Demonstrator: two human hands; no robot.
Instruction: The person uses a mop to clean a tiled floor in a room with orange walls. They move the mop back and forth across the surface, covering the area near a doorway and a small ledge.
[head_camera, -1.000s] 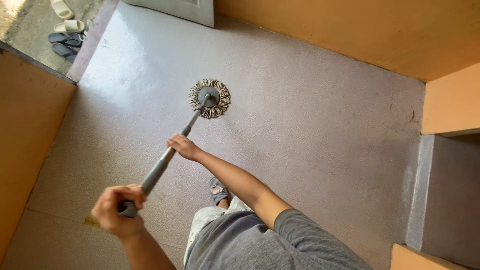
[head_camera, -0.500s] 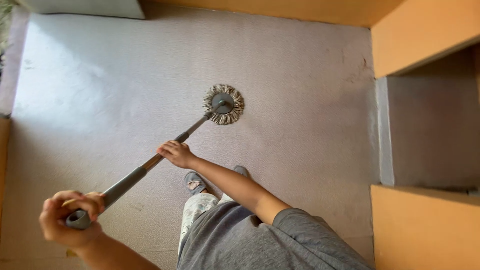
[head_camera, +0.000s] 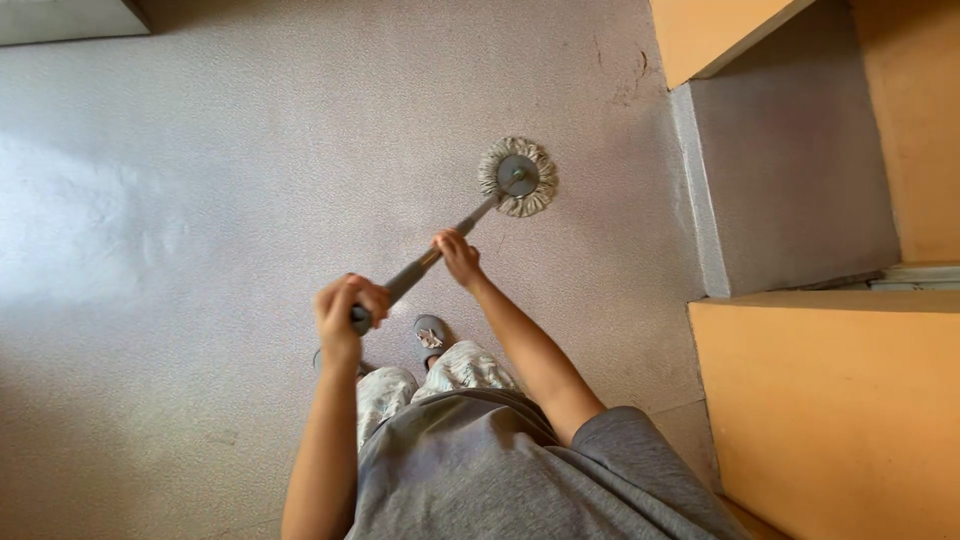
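The left hand (head_camera: 348, 305) is curled tight around the top end of a mop handle (head_camera: 425, 265), fingers wrapped over the grey grip so the end of the pole is hidden inside the fist. The right hand (head_camera: 458, 257) sits further down the same pole, closed around it from above with the knuckles up and the arm stretched out from a grey sleeve. Between the two hands the handle shows as a short grey stretch, and beyond the right hand it runs on, thinner, slanting up and to the right to the mop head (head_camera: 518, 177). That head is a round grey disc with a fringe of pale strings all around it, lying flat on the floor (head_camera: 200, 200), near the foot of a grey step (head_camera: 790, 180) at the right. Below the hands are patterned trousers (head_camera: 440, 378) and a grey slipper (head_camera: 430, 333) on one foot, planted just beneath the handle. Orange walls (head_camera: 840, 400) frame the step on the right. The floor is pale and speckled, with a bright patch of light at the left.
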